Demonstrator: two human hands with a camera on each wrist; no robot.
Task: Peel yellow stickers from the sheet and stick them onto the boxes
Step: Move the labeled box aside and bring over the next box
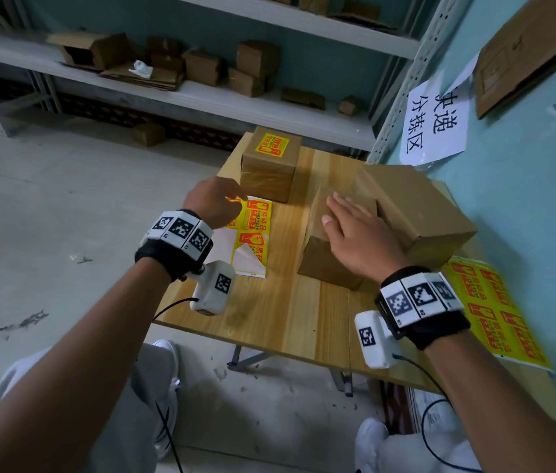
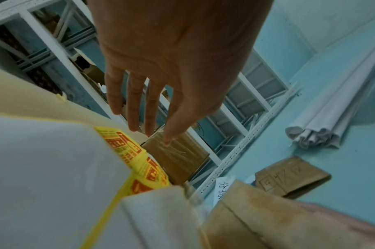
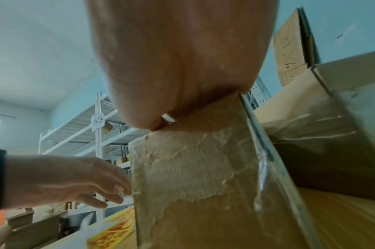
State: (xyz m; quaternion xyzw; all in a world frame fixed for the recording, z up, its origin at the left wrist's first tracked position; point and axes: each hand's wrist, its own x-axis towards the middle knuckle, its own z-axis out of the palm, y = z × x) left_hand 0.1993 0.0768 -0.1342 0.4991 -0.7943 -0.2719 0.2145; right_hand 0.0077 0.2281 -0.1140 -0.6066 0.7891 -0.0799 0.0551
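Note:
A sticker sheet point(image 1: 252, 230) with yellow-and-red stickers lies on the wooden table point(image 1: 269, 312), one near corner curled up white. My left hand point(image 1: 215, 199) hovers over the sheet's far end, its fingers point(image 2: 135, 104) straight and loose with nothing in them. A small lifted yellow edge shows beside the fingertips. My right hand point(image 1: 355, 230) lies flat, fingers straight, on top of the middle cardboard box point(image 1: 321, 264), palm point(image 3: 178, 67) pressed on the box's edge point(image 3: 193, 176). The far box point(image 1: 269, 172) carries a yellow sticker point(image 1: 271, 145) on top. A larger box point(image 1: 416, 213) stands at the right.
A second full sheet of yellow stickers point(image 1: 495, 312) lies at the table's right edge by the blue wall. Metal shelving point(image 1: 201, 97) with several cardboard boxes stands behind the table. A paper sign point(image 1: 433, 124) hangs on the wall. My legs and shoes are below the near table edge.

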